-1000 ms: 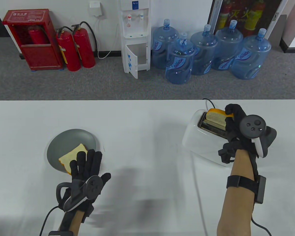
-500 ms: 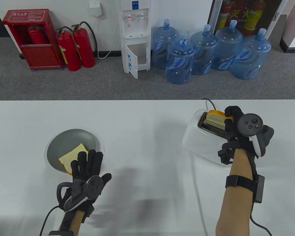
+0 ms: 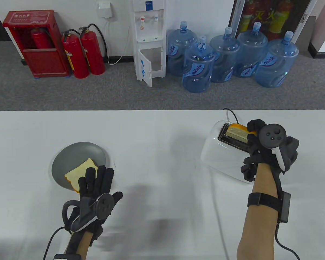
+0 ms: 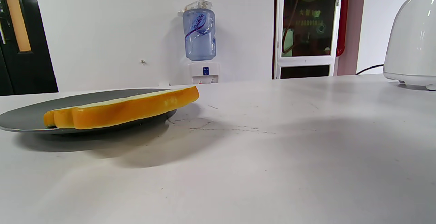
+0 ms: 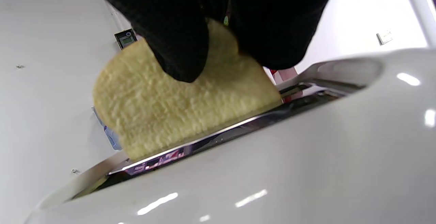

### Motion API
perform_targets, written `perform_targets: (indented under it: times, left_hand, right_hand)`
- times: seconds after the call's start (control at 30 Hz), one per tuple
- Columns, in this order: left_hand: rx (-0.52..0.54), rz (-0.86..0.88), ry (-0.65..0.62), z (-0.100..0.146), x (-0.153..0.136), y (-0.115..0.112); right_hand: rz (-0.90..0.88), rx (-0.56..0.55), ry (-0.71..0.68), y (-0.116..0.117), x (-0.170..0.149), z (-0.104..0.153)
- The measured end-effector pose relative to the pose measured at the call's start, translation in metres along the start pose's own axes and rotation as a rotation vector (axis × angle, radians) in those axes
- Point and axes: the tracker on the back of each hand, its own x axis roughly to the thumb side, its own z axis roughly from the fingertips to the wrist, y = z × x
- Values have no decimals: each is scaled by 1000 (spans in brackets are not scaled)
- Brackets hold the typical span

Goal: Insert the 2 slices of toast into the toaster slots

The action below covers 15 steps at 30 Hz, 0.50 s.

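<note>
A white toaster (image 3: 219, 158) (image 5: 272, 169) stands at the table's right. My right hand (image 3: 256, 132) (image 5: 218, 46) pinches a toast slice (image 3: 237, 131) (image 5: 177, 111) by its top edge; the slice stands upright with its lower part down in the far slot. A second toast slice (image 3: 78, 173) (image 4: 122, 109) lies flat on a grey plate (image 3: 70, 157) (image 4: 20, 120) at the left. My left hand (image 3: 97, 180) lies flat with straight fingers beside that slice, over the plate's near right rim. Its fingers do not show in the left wrist view.
The toaster's white cord (image 3: 219, 216) runs down the table toward the near edge, and a black lead (image 3: 231, 112) leaves its back. Beyond the table's far edge are water bottles (image 3: 197, 69), a dispenser (image 3: 149, 40) and fire extinguishers (image 3: 82, 54).
My right hand has sunk a little and the toast slice has gone deeper into the far slot. The left hand and the slice on the plate have not moved.
</note>
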Motion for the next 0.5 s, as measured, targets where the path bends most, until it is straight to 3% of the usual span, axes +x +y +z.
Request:
perform_targets:
  times: [0.5]
  left_hand:
    - [2, -5, -7, 0, 0, 0]
  right_hand:
    - [59, 13, -59, -1, 5, 7]
